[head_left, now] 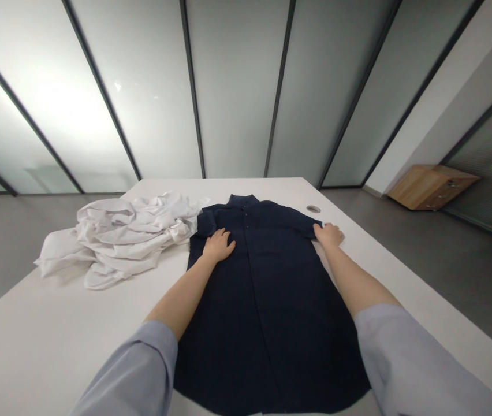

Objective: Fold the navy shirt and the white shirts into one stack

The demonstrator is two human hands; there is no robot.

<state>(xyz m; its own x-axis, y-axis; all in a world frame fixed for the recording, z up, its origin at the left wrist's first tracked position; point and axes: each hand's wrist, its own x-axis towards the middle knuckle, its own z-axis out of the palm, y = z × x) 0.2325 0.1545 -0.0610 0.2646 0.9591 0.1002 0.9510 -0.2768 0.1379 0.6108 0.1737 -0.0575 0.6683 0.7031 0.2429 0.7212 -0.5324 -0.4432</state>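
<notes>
A dark navy shirt (267, 300) lies flat and front-up on the white table (47, 341), collar pointing away from me. My left hand (218, 245) rests palm-down on the shirt's left chest, fingers spread. My right hand (329, 234) is at the shirt's right shoulder edge, its fingers closed on the folded-in sleeve fabric. Both forearms reach out from light blue sleeves.
A crumpled heap of white garments (120, 237) sits on the table to the left of the shirt. A round cable grommet (313, 208) is in the tabletop near the far right. A wooden cabinet (432, 186) stands on the floor at right; frosted glass walls lie behind.
</notes>
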